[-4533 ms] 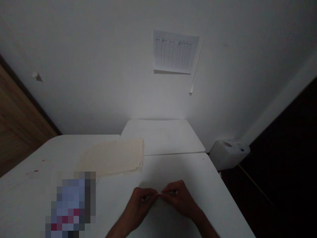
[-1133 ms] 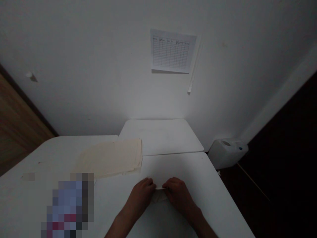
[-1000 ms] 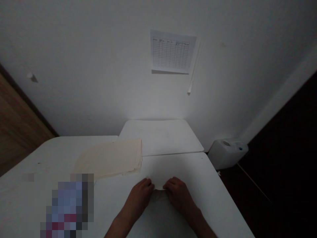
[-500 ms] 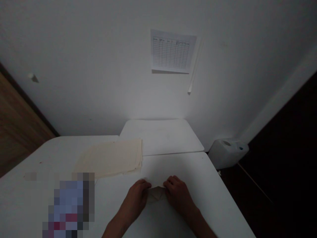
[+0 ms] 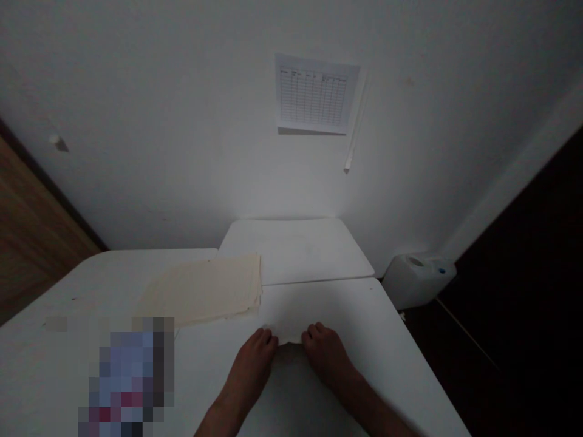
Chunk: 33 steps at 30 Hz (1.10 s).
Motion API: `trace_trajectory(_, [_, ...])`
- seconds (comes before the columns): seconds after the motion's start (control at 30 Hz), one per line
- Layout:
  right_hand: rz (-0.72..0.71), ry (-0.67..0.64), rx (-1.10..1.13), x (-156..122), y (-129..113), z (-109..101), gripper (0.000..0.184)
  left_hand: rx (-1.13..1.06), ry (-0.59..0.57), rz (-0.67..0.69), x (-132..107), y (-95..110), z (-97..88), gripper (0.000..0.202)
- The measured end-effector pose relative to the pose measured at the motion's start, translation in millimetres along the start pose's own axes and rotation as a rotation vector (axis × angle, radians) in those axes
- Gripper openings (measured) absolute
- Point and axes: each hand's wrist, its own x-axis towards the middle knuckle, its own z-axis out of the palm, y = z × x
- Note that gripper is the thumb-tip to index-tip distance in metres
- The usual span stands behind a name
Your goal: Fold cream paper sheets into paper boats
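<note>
My left hand (image 5: 259, 352) and my right hand (image 5: 324, 349) are at the near part of the white table, a small gap between them. Fingers on both are curled closed, pinching opposite sides of a small pale sheet of paper (image 5: 289, 338). Its uneven near edge shows between the hands, with a darker, shaded area just below. Most of the sheet is covered by my fingers or blends into the table. To the left of my hands lies a stack of thin cream paper sheets (image 5: 209, 291).
White tabletops (image 5: 314, 303) join at a seam. A pixelated bluish item (image 5: 127, 376) is at the near left. Beyond the right table edge stands a white plastic jug (image 5: 419, 285). A printed chart (image 5: 314, 97) hangs on the wall (image 5: 182, 121).
The folded flap with triangular creases between my hands no longer shows; a jagged paper edge over shadow is there instead. My fingers have curled further, with both hands in nearly the same place.
</note>
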Motion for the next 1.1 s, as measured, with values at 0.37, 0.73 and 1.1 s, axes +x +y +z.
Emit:
trace_trajectory(0.37, [-0.09,0.03,-0.02,-11,14,2,0.018,0.088,0.132,0.131,-20,-30,49.0,0.053])
trace_trajectory(0.73, [-0.023,0.045,0.176,-30,14,-27,0.029,-0.002,0.154,0.238,-38,-26,2.6,0.048])
trace_trajectory(1.1, [0.013,0.109,0.258,-11,-3,-13,0.017,0.012,0.335,0.252,-21,-7,29.8,0.048])
